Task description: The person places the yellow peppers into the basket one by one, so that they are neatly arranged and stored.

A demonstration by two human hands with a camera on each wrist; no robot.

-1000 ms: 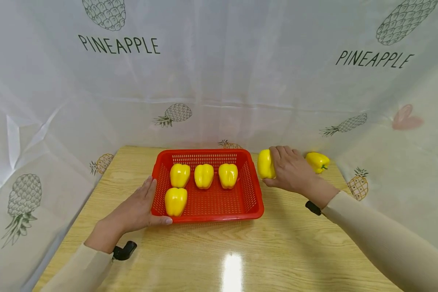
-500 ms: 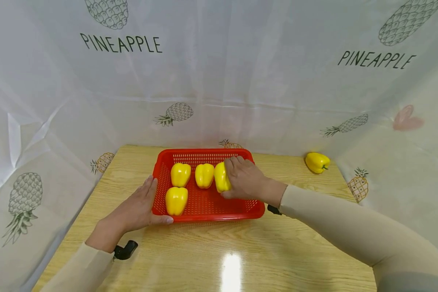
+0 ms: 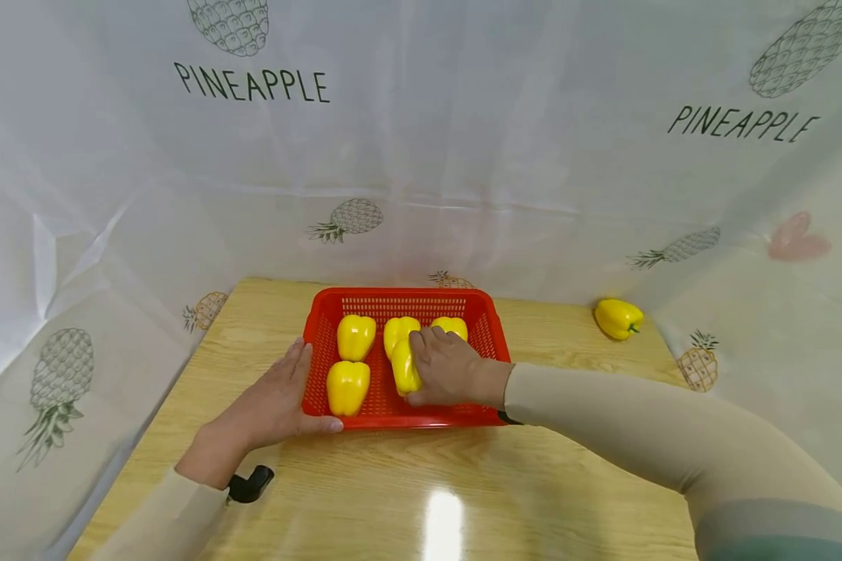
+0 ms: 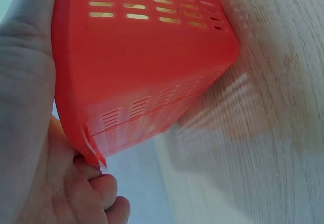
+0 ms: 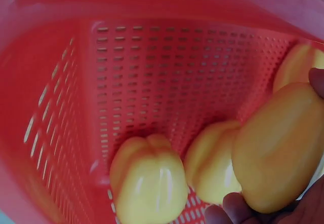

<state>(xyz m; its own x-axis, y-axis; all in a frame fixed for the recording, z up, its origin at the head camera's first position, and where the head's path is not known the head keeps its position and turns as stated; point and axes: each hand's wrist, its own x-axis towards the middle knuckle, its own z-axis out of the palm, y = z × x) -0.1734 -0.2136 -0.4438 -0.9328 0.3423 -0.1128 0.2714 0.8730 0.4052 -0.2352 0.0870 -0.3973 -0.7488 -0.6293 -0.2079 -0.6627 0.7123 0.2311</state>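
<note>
In the head view a red plastic basket (image 3: 421, 421) with slotted walls stands on the table. My left hand (image 3: 270, 401) holds its near left corner, thumb along the front rim and fingers at the left side. My right hand (image 3: 452, 368) grips a yellow bell pepper (image 3: 406, 370) inside the basket, in front of the back row. The right wrist view shows this bell pepper (image 5: 278, 148) above others, tilted. Two peppers stand at the left, one behind (image 3: 356, 337) the other (image 3: 348, 388). Another pepper (image 3: 397, 330) and one more (image 3: 451, 326) are partly hidden behind my right hand's work.
One yellow bell pepper (image 3: 618, 319) lies on its side at the table's far right corner, its green stem toward the right. The wood-grain table (image 3: 365, 491) meets a white curtain (image 3: 463, 156) printed with pineapples at the back and sides.
My right hand has carried its bell pepper from right of the basket over the rim, then left and nearer inside it. The left hand keeps its place at the corner; the view has shifted slightly.
</note>
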